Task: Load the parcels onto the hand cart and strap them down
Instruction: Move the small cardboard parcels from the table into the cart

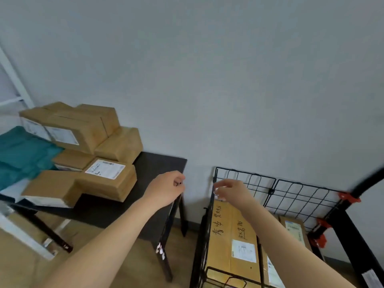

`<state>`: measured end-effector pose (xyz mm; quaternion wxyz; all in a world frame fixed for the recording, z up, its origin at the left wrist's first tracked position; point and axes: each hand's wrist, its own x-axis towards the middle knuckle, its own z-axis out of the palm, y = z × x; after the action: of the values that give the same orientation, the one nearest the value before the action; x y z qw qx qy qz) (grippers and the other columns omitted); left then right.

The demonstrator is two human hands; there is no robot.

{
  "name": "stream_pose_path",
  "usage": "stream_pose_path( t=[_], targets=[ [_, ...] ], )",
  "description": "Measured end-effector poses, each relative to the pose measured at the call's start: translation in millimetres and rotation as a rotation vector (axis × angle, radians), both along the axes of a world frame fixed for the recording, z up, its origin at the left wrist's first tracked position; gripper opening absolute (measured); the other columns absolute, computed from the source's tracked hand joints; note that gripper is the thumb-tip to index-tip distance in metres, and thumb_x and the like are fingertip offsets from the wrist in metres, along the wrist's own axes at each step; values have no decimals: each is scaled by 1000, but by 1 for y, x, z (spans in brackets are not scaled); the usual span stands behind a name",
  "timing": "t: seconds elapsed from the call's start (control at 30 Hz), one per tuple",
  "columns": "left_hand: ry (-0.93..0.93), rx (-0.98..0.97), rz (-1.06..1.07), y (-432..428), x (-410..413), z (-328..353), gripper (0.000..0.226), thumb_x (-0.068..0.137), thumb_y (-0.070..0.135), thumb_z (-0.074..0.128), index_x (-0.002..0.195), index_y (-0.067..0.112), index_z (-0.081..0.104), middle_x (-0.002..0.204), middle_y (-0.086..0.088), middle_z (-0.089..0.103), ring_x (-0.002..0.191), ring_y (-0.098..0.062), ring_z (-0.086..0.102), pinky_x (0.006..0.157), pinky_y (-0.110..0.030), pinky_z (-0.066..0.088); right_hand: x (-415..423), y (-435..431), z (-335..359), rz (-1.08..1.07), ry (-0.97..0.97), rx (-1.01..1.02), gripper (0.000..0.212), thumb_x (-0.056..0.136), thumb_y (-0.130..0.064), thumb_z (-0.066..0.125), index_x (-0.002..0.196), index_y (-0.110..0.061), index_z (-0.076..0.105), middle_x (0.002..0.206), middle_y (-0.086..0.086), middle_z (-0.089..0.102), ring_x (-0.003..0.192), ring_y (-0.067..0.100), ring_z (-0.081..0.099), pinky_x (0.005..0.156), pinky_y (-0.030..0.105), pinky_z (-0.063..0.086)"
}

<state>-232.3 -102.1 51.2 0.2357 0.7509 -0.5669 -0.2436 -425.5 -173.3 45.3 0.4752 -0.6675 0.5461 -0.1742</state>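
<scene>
A black wire-mesh hand cart (299,196) stands at the lower right against the wall. A tall cardboard parcel (230,235) with handwriting and a white label stands in it, and a smaller labelled parcel (295,227) lies to its right. My right hand (230,191) hovers just above the tall parcel's top edge with fingers loosely bent, holding nothing. My left hand (168,188) hangs in the air over the dark table's right corner, fingers loosely curled and empty. Several more cardboard parcels (108,177) are stacked on the table. No strap is visible.
The dark table (158,167) sits left of the cart with a narrow gap between them. Teal bags (22,154) lie at its left end. Orange clips (349,197) hold the mesh to the cart's black frame (353,235). A white shelf post (12,77) rises at far left.
</scene>
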Motion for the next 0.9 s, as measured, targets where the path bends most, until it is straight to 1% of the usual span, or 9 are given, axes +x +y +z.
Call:
stream_pose_path(
  t=[0.1, 0.17, 0.27, 0.37, 0.43, 0.53, 0.67, 0.8, 0.9],
  targets=[
    [17, -54, 67, 27, 36, 11, 32, 94, 25, 52, 126, 25, 55, 123, 8, 59, 109, -7, 54, 94, -25, 46, 42, 16, 12, 62, -16, -11, 22, 89, -10, 55, 107, -17, 65, 98, 0, 64, 83, 10, 60, 66, 17, 45],
    [31, -76, 110, 43, 59, 15, 31, 94, 25, 53, 125, 25, 55, 123, 8, 58, 107, -6, 54, 91, -22, 44, 68, 24, 17, 103, -23, -22, 20, 88, -9, 55, 103, -18, 66, 96, 1, 65, 82, 10, 61, 71, 19, 46],
    [44, -94, 175, 63, 91, 18, 31, 94, 25, 53, 125, 26, 54, 123, 9, 57, 104, -5, 52, 89, -22, 45, 108, 32, 23, 163, -18, -33, 17, 87, -10, 56, 94, -22, 66, 93, 4, 68, 87, 15, 63, 78, 24, 48],
    [55, -90, 230, 75, 120, 15, 32, 94, 26, 53, 126, 27, 54, 128, 8, 57, 111, -7, 54, 92, -24, 46, 145, 35, 24, 223, -25, -25, 15, 86, -11, 58, 94, -21, 66, 89, 3, 66, 89, 17, 63, 75, 21, 46],
    [55, -85, 274, 79, 138, 10, 31, 95, 27, 53, 126, 28, 53, 131, 8, 54, 113, -9, 53, 91, -23, 46, 168, 34, 23, 262, -17, -25, 17, 87, -13, 58, 98, -21, 67, 89, 1, 67, 92, 16, 63, 78, 23, 46],
    [59, -83, 332, 80, 165, -1, 34, 94, 27, 54, 128, 28, 51, 138, 6, 48, 123, -12, 48, 97, -26, 44, 200, 28, 18, 303, 6, -29, 18, 87, -15, 57, 99, -25, 67, 93, 1, 68, 95, 15, 63, 87, 27, 49],
    [80, -104, 414, 76, 204, -12, 43, 92, 24, 58, 132, 31, 46, 141, 7, 45, 124, -8, 46, 88, -18, 41, 248, 4, 15, 346, -5, -57, 21, 86, -13, 56, 99, -25, 67, 88, -5, 66, 93, 13, 60, 86, 26, 48],
    [43, -115, 469, 66, 254, -10, 46, 90, 24, 60, 133, 30, 46, 136, 9, 48, 115, -3, 48, 87, -17, 40, 303, -23, 21, 368, -45, -97, 26, 86, -9, 52, 105, -20, 67, 107, 0, 65, 98, 14, 60, 79, 20, 44],
    [36, -146, 536, 54, 293, -7, 47, 89, 24, 60, 134, 28, 45, 133, 7, 49, 110, -3, 49, 86, -21, 40, 346, -41, 28, 393, -41, -146, 31, 87, -8, 50, 112, -19, 66, 120, 0, 62, 100, 12, 55, 82, 19, 39]
  ],
)
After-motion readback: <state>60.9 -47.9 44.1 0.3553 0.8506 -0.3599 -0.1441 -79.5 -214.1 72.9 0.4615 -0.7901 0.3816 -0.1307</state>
